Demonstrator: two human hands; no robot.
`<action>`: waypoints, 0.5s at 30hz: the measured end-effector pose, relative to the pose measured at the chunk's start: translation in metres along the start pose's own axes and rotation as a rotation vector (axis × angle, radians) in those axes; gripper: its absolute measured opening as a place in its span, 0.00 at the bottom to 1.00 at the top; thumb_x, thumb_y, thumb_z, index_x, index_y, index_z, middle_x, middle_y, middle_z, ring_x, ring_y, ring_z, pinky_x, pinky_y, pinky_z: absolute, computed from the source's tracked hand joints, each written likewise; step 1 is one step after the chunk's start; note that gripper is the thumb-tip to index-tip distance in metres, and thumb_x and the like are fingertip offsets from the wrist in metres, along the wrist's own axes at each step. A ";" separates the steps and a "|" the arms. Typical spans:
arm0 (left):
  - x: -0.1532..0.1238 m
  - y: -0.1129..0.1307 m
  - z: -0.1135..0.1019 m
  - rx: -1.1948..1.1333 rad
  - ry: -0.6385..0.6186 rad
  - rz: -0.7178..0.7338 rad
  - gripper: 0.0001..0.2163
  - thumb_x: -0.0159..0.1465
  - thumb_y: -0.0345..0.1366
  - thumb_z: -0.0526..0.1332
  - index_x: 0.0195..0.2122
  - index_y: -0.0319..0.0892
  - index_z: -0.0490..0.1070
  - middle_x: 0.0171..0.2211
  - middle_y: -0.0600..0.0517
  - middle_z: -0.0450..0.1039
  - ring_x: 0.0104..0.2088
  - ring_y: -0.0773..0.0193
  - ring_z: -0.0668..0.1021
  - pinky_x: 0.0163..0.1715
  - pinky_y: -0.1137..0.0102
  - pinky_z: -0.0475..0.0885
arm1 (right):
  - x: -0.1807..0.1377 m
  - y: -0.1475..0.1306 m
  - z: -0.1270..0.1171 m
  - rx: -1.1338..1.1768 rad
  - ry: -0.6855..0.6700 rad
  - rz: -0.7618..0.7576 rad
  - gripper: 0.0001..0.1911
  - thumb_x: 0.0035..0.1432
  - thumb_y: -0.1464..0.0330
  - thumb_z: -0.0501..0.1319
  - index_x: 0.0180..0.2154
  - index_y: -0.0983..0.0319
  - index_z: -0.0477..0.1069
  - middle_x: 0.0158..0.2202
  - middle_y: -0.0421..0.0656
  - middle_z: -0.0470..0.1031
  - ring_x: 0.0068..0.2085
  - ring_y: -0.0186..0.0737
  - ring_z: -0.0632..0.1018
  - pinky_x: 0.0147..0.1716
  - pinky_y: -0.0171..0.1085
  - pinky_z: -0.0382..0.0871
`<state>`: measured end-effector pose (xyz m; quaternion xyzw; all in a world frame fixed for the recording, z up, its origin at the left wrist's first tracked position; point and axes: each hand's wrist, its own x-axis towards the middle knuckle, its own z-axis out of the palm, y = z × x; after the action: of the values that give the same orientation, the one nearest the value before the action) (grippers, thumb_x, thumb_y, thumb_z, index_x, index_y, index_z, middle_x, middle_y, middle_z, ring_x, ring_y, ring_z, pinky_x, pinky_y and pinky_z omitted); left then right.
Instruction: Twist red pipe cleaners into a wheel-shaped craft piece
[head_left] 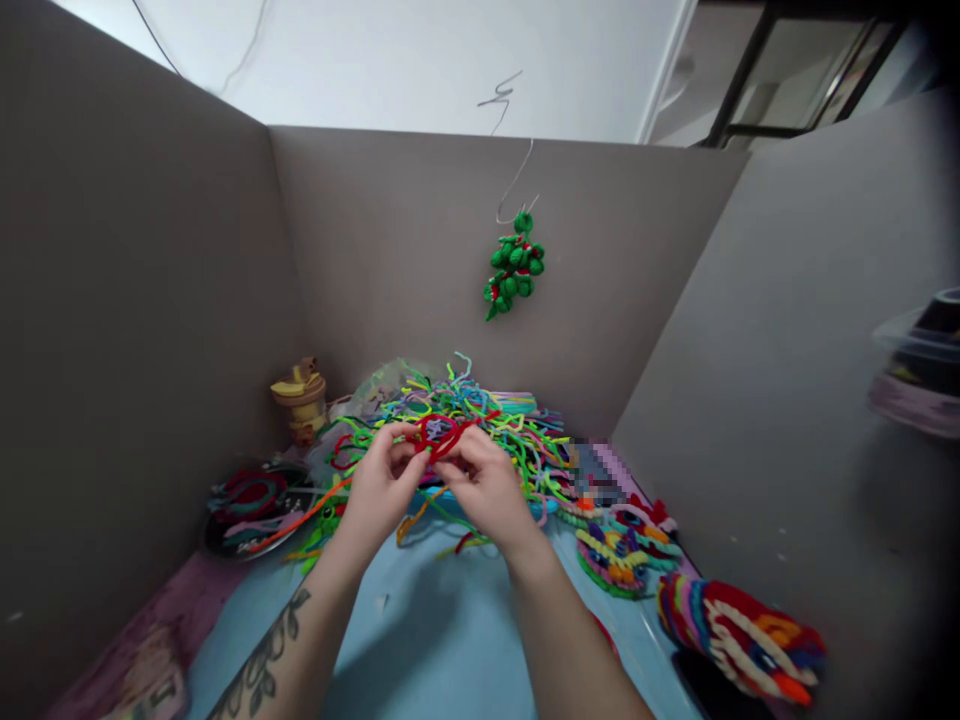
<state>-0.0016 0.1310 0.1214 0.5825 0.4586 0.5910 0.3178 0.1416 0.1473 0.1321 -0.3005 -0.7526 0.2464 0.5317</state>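
Between my two hands is a red pipe cleaner (441,432), bent into a loop with one end sticking out to the upper right. My left hand (388,478) pinches its left side between thumb and fingers. On the other side, my right hand (484,480) grips it close to the crossing of the loop. Both hands are raised in front of a big heap of pipe cleaners (529,450) in green, yellow, blue, purple and other colours. My fingertips hide part of the red piece.
A blue-covered table (420,640) lies below. Rainbow-coloured fuzzy pieces (615,558) and a larger striped one (750,635) sit right. At left stand a round tray (225,540) and a brown-yellow pot (301,405). A green ornament (516,265) hangs on the back panel; grey panels enclose three sides.
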 end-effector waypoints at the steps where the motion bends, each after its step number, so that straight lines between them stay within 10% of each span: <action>1: -0.001 0.000 0.000 0.013 -0.004 0.010 0.12 0.57 0.36 0.60 0.40 0.42 0.61 0.25 0.56 0.71 0.27 0.67 0.75 0.28 0.73 0.68 | 0.000 0.001 0.000 -0.004 0.026 -0.004 0.05 0.53 0.74 0.59 0.28 0.61 0.72 0.31 0.40 0.69 0.34 0.35 0.71 0.36 0.34 0.66; 15: -0.003 0.003 0.000 0.063 -0.078 0.018 0.11 0.57 0.35 0.58 0.40 0.43 0.59 0.23 0.58 0.68 0.25 0.68 0.73 0.26 0.75 0.66 | 0.000 0.004 -0.007 -0.084 -0.046 -0.064 0.04 0.52 0.74 0.59 0.27 0.61 0.69 0.32 0.40 0.66 0.37 0.37 0.70 0.40 0.37 0.64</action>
<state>-0.0006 0.1269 0.1229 0.6187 0.4590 0.5562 0.3118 0.1486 0.1506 0.1315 -0.2928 -0.7833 0.2043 0.5089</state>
